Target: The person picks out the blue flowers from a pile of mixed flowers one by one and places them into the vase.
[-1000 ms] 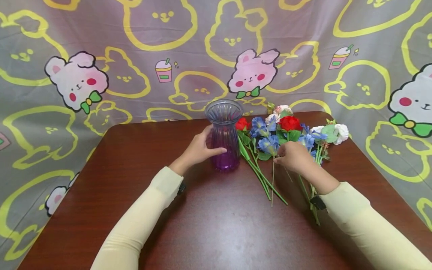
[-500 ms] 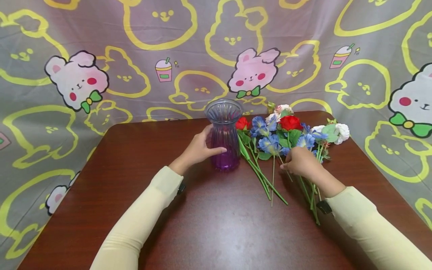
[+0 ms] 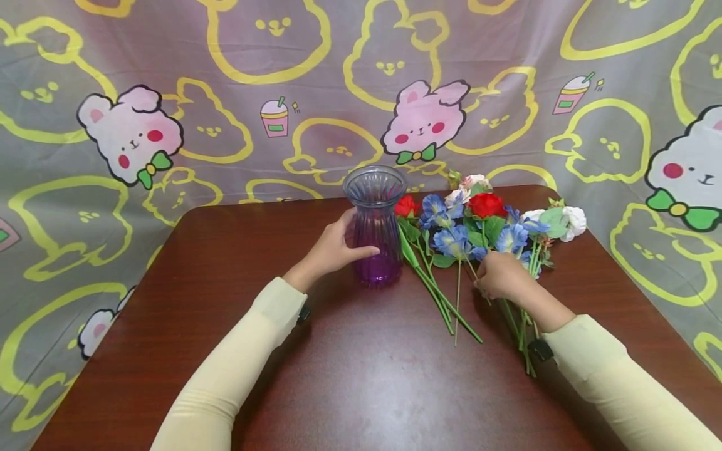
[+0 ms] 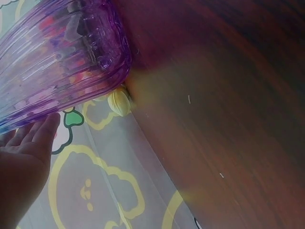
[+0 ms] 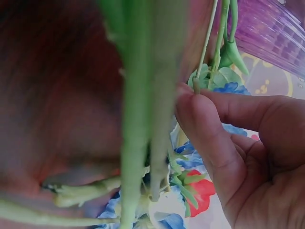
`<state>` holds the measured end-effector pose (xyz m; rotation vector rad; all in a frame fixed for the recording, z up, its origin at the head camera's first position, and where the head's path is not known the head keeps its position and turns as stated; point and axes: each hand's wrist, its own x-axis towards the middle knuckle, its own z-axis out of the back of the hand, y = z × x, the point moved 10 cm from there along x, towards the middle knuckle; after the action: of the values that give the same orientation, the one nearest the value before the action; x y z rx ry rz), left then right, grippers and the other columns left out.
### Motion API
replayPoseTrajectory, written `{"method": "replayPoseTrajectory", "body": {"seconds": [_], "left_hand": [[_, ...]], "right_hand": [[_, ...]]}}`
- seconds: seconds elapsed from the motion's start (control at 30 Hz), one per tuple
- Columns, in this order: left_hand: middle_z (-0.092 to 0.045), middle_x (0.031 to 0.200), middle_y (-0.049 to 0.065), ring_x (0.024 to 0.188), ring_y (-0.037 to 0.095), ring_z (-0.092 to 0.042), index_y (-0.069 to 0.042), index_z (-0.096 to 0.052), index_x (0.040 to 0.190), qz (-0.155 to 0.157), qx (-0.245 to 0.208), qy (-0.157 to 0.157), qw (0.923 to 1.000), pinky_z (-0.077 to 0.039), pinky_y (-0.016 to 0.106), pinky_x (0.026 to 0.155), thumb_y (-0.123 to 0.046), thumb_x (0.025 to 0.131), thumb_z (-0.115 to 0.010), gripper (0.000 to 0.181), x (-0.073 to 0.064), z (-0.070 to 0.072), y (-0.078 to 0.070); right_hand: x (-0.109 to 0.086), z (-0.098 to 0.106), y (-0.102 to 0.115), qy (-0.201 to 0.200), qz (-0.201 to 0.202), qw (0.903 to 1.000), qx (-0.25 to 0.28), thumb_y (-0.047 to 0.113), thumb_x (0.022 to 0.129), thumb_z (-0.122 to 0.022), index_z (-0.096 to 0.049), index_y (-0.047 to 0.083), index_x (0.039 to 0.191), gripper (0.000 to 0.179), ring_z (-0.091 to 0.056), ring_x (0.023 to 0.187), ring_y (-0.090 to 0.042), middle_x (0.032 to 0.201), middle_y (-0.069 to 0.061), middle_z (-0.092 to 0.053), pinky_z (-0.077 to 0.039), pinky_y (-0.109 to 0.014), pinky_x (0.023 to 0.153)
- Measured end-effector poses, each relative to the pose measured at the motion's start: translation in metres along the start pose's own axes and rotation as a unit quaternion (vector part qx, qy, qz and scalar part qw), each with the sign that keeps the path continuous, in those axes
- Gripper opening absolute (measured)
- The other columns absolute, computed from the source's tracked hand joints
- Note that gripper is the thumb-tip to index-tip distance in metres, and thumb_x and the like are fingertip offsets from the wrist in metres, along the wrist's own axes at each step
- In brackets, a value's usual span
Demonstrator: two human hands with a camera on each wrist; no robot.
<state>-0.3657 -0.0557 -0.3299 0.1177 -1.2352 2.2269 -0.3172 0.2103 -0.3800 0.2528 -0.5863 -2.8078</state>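
A ribbed glass vase (image 3: 376,241), clear grey above and purple at its base, stands upright on the table. My left hand (image 3: 329,247) holds its left side, thumb across the front and fingers behind. The left wrist view shows those fingers along the glass vase (image 4: 62,67). Right of the vase lie artificial flowers, among them blue flowers (image 3: 451,241) and a red rose (image 3: 487,205). My right hand (image 3: 504,279) is low over their stems. Seen from the right wrist, thumb and forefinger of the right hand (image 5: 267,148) pinch a thin stem; its flower is partly hidden.
Green stems (image 3: 437,297) lie loose between the vase and my right hand. More stems (image 3: 524,341) run beneath the right wrist toward the front. White flowers (image 3: 570,222) lie at the right. A patterned cloth (image 3: 316,81) hangs behind the brown table (image 3: 254,250).
My right hand has moved slightly right and toward me along the stems, uncovering more of the blue flowers. The left hand and the vase have stayed in place.
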Motion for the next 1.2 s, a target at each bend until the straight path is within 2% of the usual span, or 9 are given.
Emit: {"method": "replayPoseTrajectory", "body": {"seconds": [0.3,0.57,0.83,1.03,1.2], "left_hand": [[-0.06,0.128,0.014,0.114,0.021,-0.06,-0.004,-0.037,0.144,-0.005,-0.007,-0.003,1.0,-0.046,0.037,0.098,-0.02,0.075,-0.086,0.086,0.001,0.001,0.0],[-0.061,0.127,0.014,0.114,0.021,-0.06,-0.004,-0.038,0.144,-0.006,-0.004,-0.002,1.0,-0.046,0.037,0.098,-0.02,0.075,-0.086,0.086,0.002,0.0,0.0],[-0.06,0.128,0.014,0.114,0.022,-0.06,-0.004,-0.037,0.143,0.0,-0.002,-0.001,1.0,-0.046,0.036,0.098,-0.02,0.075,-0.086,0.086,0.001,0.0,0.001],[-0.061,0.127,0.014,0.114,0.022,-0.06,-0.004,-0.038,0.144,-0.003,-0.002,-0.002,1.0,-0.047,0.037,0.097,-0.02,0.074,-0.087,0.086,0.002,0.0,0.001],[-0.061,0.126,0.013,0.113,0.02,-0.061,-0.005,-0.038,0.144,0.006,0.0,-0.003,1.0,-0.047,0.035,0.097,-0.022,0.074,-0.087,0.087,0.001,0.0,0.002]], "right_hand": [[-0.002,0.013,0.006,-0.022,0.014,0.9995,0.017,-0.001,0.081,-0.06,-0.064,0.008,0.052,0.03,-0.054,0.046,-0.012,0.046,0.007,-0.055,-0.042,-0.029,0.048],[-0.003,0.024,0.007,-0.034,0.01,0.9993,0.008,0.002,0.087,-0.06,-0.071,0.004,0.067,0.023,-0.057,0.052,-0.012,0.056,0.004,-0.062,-0.046,-0.031,0.053],[-0.005,0.031,0.007,-0.051,-0.007,0.9978,0.04,0.002,0.088,-0.059,-0.071,-0.001,0.076,0.017,-0.058,0.055,-0.013,0.061,-0.001,-0.065,-0.046,-0.03,0.052],[-0.006,0.044,0.014,-0.092,0.004,0.9951,0.034,0.003,0.088,-0.061,-0.07,-0.002,0.078,0.014,-0.058,0.054,-0.013,0.059,0.001,-0.063,-0.045,-0.032,0.053],[-0.007,0.053,0.021,-0.127,0.01,0.99,0.061,0.005,0.09,-0.063,-0.069,-0.003,0.082,0.013,-0.057,0.055,-0.015,0.064,-0.003,-0.066,-0.044,-0.033,0.053]]}}
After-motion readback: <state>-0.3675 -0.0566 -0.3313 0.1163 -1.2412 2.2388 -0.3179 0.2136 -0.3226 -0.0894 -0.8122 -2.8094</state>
